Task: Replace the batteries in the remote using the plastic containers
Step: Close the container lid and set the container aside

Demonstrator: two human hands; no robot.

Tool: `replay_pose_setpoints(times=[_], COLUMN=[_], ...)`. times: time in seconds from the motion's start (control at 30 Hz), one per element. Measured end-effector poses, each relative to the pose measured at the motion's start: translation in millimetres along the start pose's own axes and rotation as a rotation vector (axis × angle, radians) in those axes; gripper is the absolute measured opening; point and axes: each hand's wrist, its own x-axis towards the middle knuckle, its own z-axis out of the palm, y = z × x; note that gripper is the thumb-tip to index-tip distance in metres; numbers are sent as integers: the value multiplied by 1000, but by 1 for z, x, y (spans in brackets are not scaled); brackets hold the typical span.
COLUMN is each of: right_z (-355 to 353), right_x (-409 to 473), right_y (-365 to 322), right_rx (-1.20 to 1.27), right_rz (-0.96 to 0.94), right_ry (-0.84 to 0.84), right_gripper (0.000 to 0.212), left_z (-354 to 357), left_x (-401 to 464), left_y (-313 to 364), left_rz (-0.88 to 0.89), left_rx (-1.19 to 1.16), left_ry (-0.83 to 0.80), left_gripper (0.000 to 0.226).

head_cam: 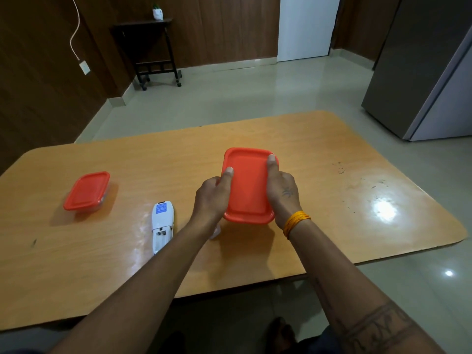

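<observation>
Both hands grip a plastic container with an orange lid point(249, 185) over the middle of the wooden table point(332, 200). My left hand point(213, 198) holds its left side, thumb on the lid. My right hand point(282, 190) holds its right side, thumb also on the lid. The container's contents are hidden. A white remote point(162, 227) lies face down left of my left forearm, its battery compartment open at the near end. A second, smaller container with an orange lid point(86, 191) sits closed at the table's left. A small white piece point(215, 232) shows under my left wrist.
The table's near edge runs just below my forearms. A grey refrigerator point(421, 72) stands at the right beyond the table. A dark wheeled stand point(153, 52) with a small white pot is against the far wall.
</observation>
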Motion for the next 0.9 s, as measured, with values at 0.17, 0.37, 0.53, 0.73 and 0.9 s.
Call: replay_pose_setpoints(times=[0.17,0.37,0.53,0.73,0.9], right_z=[4,7,8,5,-11], right_x=[-1,-1,-1,6,23], right_y=[5,7,8,5,9], right_rx=[4,32,47,37,-5], right_rz=[-1,47,80,83,73], right_ry=[-105,-101,-124,-37,15], right_gripper=[84,86,87,83,95], left_z=[-12,-10,-10,-9,3], left_x=[16,21,19,7,-25], left_y=[24,23,19,24,7], left_rz=[-69,-26,-50,-7,78], left_rx=[-95,36,56,120,114], left_ry=[-20,-7,20,42,123], left_gripper=[81,69,68,59,25])
